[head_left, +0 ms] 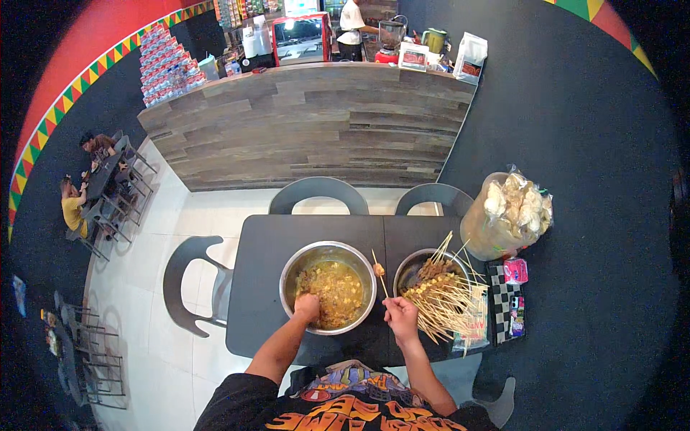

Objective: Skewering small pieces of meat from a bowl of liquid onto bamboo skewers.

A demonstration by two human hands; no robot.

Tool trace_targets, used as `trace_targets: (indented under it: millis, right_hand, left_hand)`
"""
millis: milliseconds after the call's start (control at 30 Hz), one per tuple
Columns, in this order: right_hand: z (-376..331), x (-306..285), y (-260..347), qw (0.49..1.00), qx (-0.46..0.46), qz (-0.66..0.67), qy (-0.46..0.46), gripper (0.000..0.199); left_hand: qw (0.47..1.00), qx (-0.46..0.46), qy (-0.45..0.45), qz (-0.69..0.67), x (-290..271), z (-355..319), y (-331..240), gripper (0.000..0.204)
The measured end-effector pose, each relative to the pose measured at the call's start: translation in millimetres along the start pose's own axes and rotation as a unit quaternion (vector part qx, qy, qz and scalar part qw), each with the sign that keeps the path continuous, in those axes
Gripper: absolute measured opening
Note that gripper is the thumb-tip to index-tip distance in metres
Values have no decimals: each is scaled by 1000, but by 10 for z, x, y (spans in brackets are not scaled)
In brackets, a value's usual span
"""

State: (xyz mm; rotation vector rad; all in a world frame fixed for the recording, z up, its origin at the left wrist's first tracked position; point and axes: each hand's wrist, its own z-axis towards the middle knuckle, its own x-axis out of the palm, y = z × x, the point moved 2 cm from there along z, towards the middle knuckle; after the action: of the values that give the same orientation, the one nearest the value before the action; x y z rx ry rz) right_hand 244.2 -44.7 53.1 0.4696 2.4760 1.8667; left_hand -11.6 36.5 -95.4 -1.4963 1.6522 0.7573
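Observation:
My left hand reaches over the near-left rim of a steel bowl. Its fingers look curled, with their tips down in a yellow-orange mixture holding pale chunks; whatever they grip is hidden. Between the two bowls, my right hand pinches the lower end of a bamboo skewer, which points up and slightly left. One orange-coated piece of food sits near its upper end. Right beside that hand, loaded skewers are heaped in a second steel bowl, their bare ends fanning out over the near rim.
A large clear bag of puffy crackers stands at the table's far right. Below it lie a checkered tray and a pink packet. Grey chairs surround the black table. Beyond is a wood-panelled counter with a person behind it.

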Motion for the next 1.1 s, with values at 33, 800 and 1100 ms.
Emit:
trace_targets:
  millis: [33, 800, 1100]
  right_hand:
    - [3, -2, -1, 1000, 0, 0, 0, 17]
    - [-163, 216, -78, 1000, -10, -20, -16, 15]
    - [-313, 446, -131, 1000, 12, -6, -16, 17]
  left_hand:
    - [1000, 11, 20, 22, -17, -17, -29, 28]
    - [839, 46, 3, -542, -586, -374, 4, 17]
    - [505, 177, 78, -841, -846, -504, 80, 15]
